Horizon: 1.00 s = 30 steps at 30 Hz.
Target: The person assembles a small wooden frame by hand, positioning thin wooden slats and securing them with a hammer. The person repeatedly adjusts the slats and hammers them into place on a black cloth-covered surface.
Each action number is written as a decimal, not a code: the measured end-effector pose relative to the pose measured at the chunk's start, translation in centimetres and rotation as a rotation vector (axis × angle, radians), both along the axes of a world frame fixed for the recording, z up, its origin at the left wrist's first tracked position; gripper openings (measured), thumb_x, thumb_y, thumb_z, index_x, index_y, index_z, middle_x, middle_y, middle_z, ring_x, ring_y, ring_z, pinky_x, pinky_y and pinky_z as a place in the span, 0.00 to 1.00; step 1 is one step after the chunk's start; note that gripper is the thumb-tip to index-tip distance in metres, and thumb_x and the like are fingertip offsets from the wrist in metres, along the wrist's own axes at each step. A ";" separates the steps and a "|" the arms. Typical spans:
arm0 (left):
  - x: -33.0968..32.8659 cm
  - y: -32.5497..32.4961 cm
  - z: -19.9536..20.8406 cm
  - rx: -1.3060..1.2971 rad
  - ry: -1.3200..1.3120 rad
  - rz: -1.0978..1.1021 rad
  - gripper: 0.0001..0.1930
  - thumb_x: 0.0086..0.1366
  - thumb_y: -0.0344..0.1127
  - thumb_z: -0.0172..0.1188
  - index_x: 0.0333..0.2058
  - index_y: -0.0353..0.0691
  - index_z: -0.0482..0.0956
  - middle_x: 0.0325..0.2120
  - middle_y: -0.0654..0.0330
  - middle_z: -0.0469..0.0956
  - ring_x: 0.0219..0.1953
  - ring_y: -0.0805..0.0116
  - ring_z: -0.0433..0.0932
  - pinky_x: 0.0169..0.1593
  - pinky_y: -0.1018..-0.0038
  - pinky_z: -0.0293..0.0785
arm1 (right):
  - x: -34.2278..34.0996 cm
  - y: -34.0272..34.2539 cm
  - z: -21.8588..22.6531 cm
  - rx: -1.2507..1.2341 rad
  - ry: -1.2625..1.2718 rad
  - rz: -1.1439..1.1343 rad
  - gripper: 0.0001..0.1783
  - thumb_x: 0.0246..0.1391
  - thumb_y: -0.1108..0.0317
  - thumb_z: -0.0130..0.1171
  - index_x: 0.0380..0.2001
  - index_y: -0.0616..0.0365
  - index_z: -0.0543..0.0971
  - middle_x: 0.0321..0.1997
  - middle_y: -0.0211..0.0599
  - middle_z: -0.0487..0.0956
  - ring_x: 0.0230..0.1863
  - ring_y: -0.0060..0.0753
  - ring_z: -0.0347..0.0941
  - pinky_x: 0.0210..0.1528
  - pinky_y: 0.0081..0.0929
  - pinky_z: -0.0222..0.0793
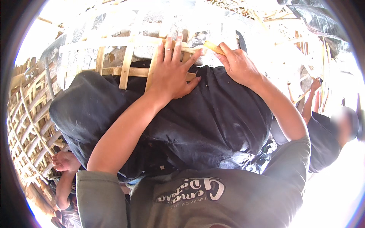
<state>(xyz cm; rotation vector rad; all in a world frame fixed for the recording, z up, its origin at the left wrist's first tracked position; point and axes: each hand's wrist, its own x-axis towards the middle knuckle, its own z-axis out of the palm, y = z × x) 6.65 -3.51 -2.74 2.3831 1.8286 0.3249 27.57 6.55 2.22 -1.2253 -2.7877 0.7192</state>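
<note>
A lattice of pale flat bamboo strips point(126, 62) lies across my lap and reaches out ahead over a bright, washed-out surface. My left hand point(172, 70) lies flat on its right end, palm down, fingers spread, the fingertips over a crosswise strip. My right hand point(240, 64) is closed on a short yellow wooden piece point(213, 48), pinched between thumb and fingers. That piece points left, its tip close to the end of the crosswise strip. Glare hides whether the two touch. Just beyond my right hand shows a dark, narrow, blade-like thing point(241, 41).
Dark cloth point(171, 125) covers my lap. Another woven lattice point(28, 125) stands at the left, near someone's bare limb point(65, 161). At the right, another person's hand point(315, 84) is among thin strips. Dark plastic sheeting point(317, 19) hangs at the far right.
</note>
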 end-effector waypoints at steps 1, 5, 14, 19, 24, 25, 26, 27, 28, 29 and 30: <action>0.0 -0.1 -0.1 0.009 -0.007 -0.003 0.38 0.63 0.63 0.55 0.70 0.64 0.56 0.66 0.36 0.57 0.71 0.34 0.49 0.71 0.46 0.42 | 0.1 -0.1 0.1 0.038 0.130 -0.055 0.15 0.65 0.64 0.52 0.49 0.63 0.70 0.25 0.58 0.78 0.29 0.61 0.78 0.30 0.47 0.73; 0.1 0.1 0.4 -0.055 0.013 -0.008 0.39 0.64 0.62 0.54 0.71 0.64 0.55 0.65 0.36 0.59 0.70 0.33 0.49 0.71 0.45 0.42 | 0.6 -0.4 -0.3 0.046 0.221 -0.101 0.15 0.66 0.64 0.52 0.48 0.65 0.70 0.25 0.58 0.79 0.29 0.61 0.78 0.31 0.46 0.73; 0.0 -0.3 -0.4 -0.013 0.000 0.007 0.38 0.64 0.62 0.55 0.70 0.64 0.55 0.66 0.36 0.56 0.70 0.33 0.48 0.71 0.44 0.43 | -0.2 -0.7 -0.3 0.063 0.080 -0.031 0.12 0.65 0.65 0.52 0.44 0.62 0.69 0.24 0.55 0.79 0.29 0.62 0.77 0.31 0.50 0.72; 0.1 0.0 -0.2 0.005 -0.045 -0.006 0.38 0.63 0.62 0.56 0.70 0.64 0.57 0.66 0.36 0.54 0.71 0.33 0.46 0.71 0.44 0.42 | -0.2 -1.0 0.7 0.004 0.279 -0.204 0.11 0.64 0.63 0.53 0.43 0.58 0.68 0.22 0.53 0.78 0.28 0.62 0.77 0.30 0.51 0.71; 0.2 -0.5 -0.2 -0.039 -0.012 -0.004 0.38 0.63 0.62 0.56 0.70 0.65 0.56 0.66 0.37 0.56 0.71 0.32 0.47 0.72 0.45 0.42 | 0.4 -1.4 -0.2 0.127 0.162 -0.011 0.11 0.65 0.62 0.53 0.42 0.59 0.68 0.21 0.53 0.77 0.28 0.61 0.77 0.28 0.50 0.71; 0.1 -0.1 -0.1 -0.035 -0.017 -0.002 0.38 0.63 0.62 0.55 0.70 0.65 0.56 0.66 0.37 0.56 0.71 0.32 0.47 0.72 0.45 0.42 | 0.2 -1.1 0.0 0.101 0.105 -0.045 0.12 0.65 0.62 0.53 0.42 0.59 0.68 0.22 0.53 0.78 0.27 0.61 0.77 0.28 0.50 0.71; 0.0 0.0 0.0 -0.041 -0.022 0.002 0.38 0.64 0.62 0.55 0.70 0.65 0.56 0.66 0.37 0.56 0.71 0.32 0.47 0.72 0.45 0.42 | -0.2 -1.1 0.4 0.065 0.047 -0.079 0.12 0.65 0.62 0.53 0.42 0.59 0.69 0.22 0.53 0.78 0.27 0.61 0.77 0.28 0.50 0.71; 0.0 0.0 0.0 -0.047 -0.027 0.006 0.38 0.64 0.62 0.55 0.70 0.64 0.56 0.66 0.37 0.56 0.71 0.32 0.47 0.72 0.46 0.42 | -0.4 -1.1 0.6 0.030 -0.011 -0.111 0.12 0.65 0.62 0.53 0.42 0.59 0.69 0.22 0.53 0.78 0.27 0.60 0.77 0.27 0.50 0.71; -0.1 -0.4 -0.7 0.017 -0.025 0.008 0.37 0.64 0.61 0.54 0.70 0.64 0.56 0.65 0.37 0.56 0.70 0.33 0.47 0.72 0.45 0.41 | -0.2 -1.5 0.2 0.041 0.022 -0.105 0.12 0.65 0.62 0.53 0.43 0.59 0.69 0.22 0.53 0.78 0.27 0.61 0.77 0.27 0.50 0.71; -0.1 -0.3 -0.7 0.009 -0.029 0.000 0.38 0.64 0.61 0.55 0.70 0.64 0.56 0.65 0.37 0.56 0.70 0.33 0.47 0.72 0.45 0.41 | 0.2 -1.5 -0.3 0.069 0.057 -0.102 0.13 0.65 0.62 0.53 0.43 0.59 0.69 0.21 0.54 0.78 0.26 0.61 0.77 0.26 0.50 0.71; 0.0 -0.3 -0.6 0.000 -0.033 -0.008 0.38 0.64 0.62 0.55 0.70 0.64 0.56 0.65 0.37 0.56 0.70 0.32 0.47 0.72 0.45 0.41 | 0.6 -1.4 -0.7 0.098 0.093 -0.098 0.13 0.65 0.61 0.53 0.44 0.60 0.69 0.21 0.54 0.77 0.26 0.61 0.77 0.26 0.50 0.71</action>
